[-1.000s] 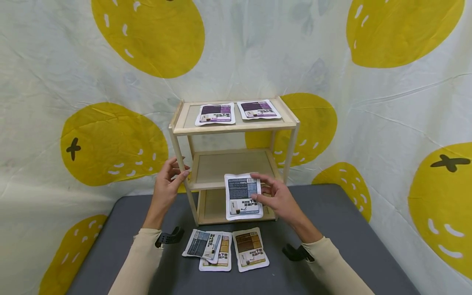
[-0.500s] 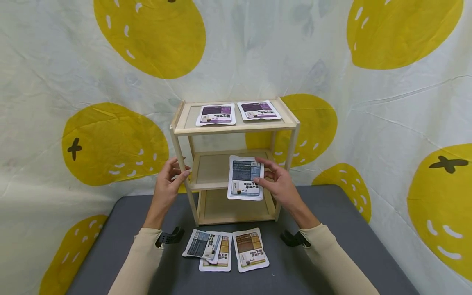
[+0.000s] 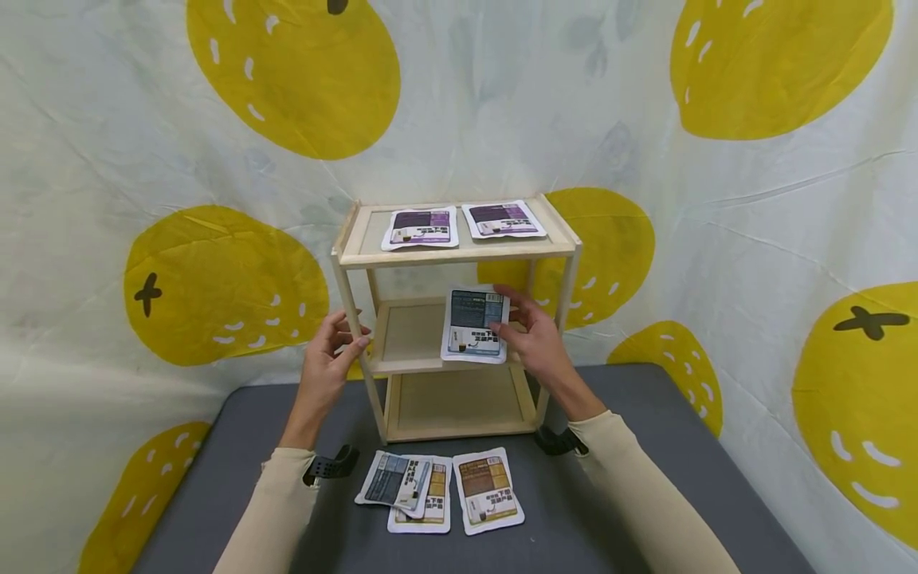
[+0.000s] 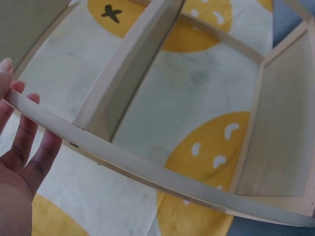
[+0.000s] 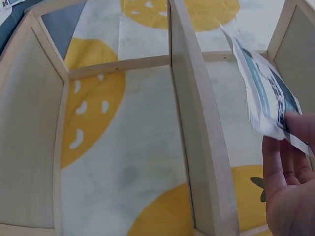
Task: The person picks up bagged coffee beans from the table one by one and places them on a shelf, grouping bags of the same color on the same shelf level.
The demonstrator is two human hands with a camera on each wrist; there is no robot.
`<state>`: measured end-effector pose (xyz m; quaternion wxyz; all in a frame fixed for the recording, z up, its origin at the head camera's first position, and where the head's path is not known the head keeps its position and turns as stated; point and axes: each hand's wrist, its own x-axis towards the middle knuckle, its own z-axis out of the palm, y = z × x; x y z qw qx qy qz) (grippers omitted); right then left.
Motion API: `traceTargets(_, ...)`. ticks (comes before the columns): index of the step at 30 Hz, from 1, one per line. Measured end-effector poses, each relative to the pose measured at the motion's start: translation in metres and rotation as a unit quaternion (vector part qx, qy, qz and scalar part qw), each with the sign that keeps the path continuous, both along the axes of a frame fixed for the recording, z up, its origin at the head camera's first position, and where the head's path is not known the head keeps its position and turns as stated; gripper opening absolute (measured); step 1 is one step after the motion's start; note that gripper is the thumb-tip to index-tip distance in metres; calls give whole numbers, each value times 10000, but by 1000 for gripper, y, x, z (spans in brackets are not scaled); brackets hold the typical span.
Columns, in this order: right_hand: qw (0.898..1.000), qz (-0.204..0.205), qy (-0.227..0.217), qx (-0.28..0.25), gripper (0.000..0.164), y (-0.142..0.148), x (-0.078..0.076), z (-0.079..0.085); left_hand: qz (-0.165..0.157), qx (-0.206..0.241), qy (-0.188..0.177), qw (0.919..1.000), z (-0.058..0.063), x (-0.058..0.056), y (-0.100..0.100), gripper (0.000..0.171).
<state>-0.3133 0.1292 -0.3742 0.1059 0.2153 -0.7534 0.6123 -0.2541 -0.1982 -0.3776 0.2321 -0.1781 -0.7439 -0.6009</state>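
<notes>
Between middle shelf [image 3: 405,335] and top shelf [image 3: 459,254] height, right hand [image 3: 538,343] has blue pouch [image 3: 473,325] pinched by its right edge, thumb on front. Left hand [image 3: 326,363] half-curled round left near post [image 3: 351,307]. 2 purple pouches [image 3: 421,227] on top shelf. On desk [image 3: 638,406], near: 2nd blue pouch [image 3: 390,480] overlaps left brown pouch [image 3: 437,510]; right brown pouch [image 3: 489,490] beside.

Six packets [image 3: 476,325], one rack [image 3: 459,402] and two hands [image 3: 325,371] show.
</notes>
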Motion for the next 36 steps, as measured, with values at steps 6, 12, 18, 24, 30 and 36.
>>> traceTargets(6, 9994, -312, 154, -39, 57, -3, -6, 6, -38, 20, 56, 10000, -1, -1, 0, 45)
traceTargets(12, 9987, -462, 134, -193, 58, -5, -10, 6, -51, -2, 63, 10000, -1, 0, 0, 44)
traceTargets(18, 9979, -605, 1, -215, 59, -6, -7, 9, -50, 14, 43, 10000, 0, 0, 0, 44)
traceTargets(24, 9970, -730, 10, -255, 57, -11, 11, 24, -38, 23, 27, 10000, 0, 0, 0, 44)
traceTargets(30, 9954, -914, -9, -284, 57, -9, -2, 9, -57, 43, 23, 10000, 0, 1, 1, 45)
traceTargets(36, 9933, -1013, 499, 236, 64, -7, -11, 4, -62, 48, -6, 10000, 0, 0, 0, 44)
